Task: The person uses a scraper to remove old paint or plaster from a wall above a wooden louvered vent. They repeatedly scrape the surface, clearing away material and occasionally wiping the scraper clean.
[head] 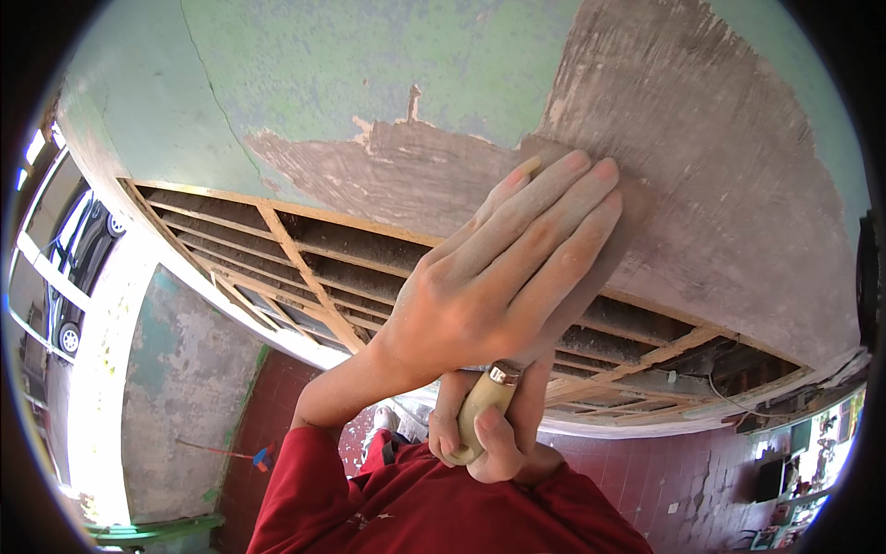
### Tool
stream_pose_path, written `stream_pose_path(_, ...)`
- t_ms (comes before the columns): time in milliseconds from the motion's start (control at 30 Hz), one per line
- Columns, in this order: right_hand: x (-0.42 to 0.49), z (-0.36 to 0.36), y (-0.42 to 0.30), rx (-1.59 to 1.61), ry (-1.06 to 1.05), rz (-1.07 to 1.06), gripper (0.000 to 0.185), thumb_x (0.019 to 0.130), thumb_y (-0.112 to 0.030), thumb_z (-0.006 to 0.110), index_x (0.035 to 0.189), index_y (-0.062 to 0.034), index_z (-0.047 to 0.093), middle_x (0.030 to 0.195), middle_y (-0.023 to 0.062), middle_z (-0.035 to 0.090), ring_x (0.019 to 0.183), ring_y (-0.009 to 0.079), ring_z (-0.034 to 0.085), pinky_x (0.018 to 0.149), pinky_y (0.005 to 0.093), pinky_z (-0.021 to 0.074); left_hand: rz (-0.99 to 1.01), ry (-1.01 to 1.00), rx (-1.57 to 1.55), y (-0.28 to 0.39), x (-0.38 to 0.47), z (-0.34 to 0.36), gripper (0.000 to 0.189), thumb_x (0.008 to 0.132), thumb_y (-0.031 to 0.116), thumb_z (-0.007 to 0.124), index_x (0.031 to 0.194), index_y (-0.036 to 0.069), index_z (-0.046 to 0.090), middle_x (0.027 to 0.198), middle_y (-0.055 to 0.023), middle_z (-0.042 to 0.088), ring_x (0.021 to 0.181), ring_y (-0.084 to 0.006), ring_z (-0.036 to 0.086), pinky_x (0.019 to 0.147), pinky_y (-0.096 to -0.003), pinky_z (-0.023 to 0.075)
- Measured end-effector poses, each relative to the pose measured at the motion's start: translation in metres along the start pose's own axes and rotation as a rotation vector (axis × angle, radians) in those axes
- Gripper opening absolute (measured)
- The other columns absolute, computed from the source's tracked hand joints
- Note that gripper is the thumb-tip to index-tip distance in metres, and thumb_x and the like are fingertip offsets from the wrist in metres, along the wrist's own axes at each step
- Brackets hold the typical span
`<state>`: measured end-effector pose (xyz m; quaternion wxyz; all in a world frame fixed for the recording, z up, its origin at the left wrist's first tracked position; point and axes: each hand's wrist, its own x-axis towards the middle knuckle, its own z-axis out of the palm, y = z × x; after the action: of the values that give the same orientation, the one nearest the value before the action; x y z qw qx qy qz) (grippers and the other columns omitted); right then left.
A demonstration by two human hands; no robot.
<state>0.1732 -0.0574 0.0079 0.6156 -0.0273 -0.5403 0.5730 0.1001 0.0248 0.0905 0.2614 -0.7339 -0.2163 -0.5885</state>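
Observation:
My right hand is wrapped around the pale handle of a hand tool with a shiny metal ferrule, likely a scraper. Its blade is mostly hidden beneath my left hand. That hand is dusty and lies flat, fingers extended, over the tool and against the wall. Under and around the fingertips is a brownish-grey bare patch of the wall, bordered by green paint. Whether the left fingertips touch the blade or the wall itself cannot be told.
Below the patch runs a wooden louvred vent frame, with a loose cable at its right. A low, worn wall stands at left, and a dark car is outside. Red floor tiles lie below; furniture stands far right.

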Motion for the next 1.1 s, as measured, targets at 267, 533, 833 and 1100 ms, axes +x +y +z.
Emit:
stream_pose_path(267,0.008,-0.003,-0.005,-0.048,0.019,0.023,0.077,0.093,-0.019,0.043,0.147,-0.0072,-0.010,0.061,0.0178,0.051,0.037,0.0153,0.042,0.033,0.0267,0.0441,0.021,0.013,0.030,-0.004,0.007,0.000,0.039,0.073,0.002,0.072,0.112,-0.003,0.066,0.115,-0.0157,0.068,0.109,-0.0316,0.066,0.094,-0.0437,0.0552)
stream_pose_path(533,0.007,-0.006,-0.004,-0.081,-0.026,-0.003,0.075,0.093,-0.019,0.042,0.147,-0.0077,-0.009,0.060,0.0178,0.050,0.035,0.0160,0.040,0.033,0.0267,0.0432,0.055,-0.042,0.051,-0.007,-0.001,0.000,0.041,0.075,0.006,0.069,0.115,-0.003,0.064,0.123,-0.0118,0.064,0.118,-0.0270,0.061,0.099,-0.0408,0.0527)
stream_pose_path(833,0.008,-0.002,-0.012,-0.048,-0.014,0.052,0.070,0.097,-0.024,0.042,0.147,-0.0128,-0.006,0.064,0.0182,0.050,0.035,0.0152,0.038,0.033,0.0270,0.0430,0.007,-0.023,0.033,-0.001,0.010,-0.004,0.038,0.074,0.003,0.072,0.111,-0.002,0.066,0.116,-0.0137,0.068,0.111,-0.0304,0.065,0.094,-0.0423,0.0553)
stream_pose_path(1100,0.008,-0.003,-0.011,-0.097,-0.038,0.017,0.067,0.097,-0.025,0.042,0.145,-0.0073,-0.001,0.062,0.0171,0.050,0.034,0.0158,0.038,0.032,0.0270,0.0411,-0.004,-0.048,0.038,0.002,0.009,-0.006,0.040,0.073,0.003,0.072,0.112,-0.002,0.066,0.117,-0.0135,0.068,0.113,-0.0301,0.065,0.097,-0.0427,0.0538)
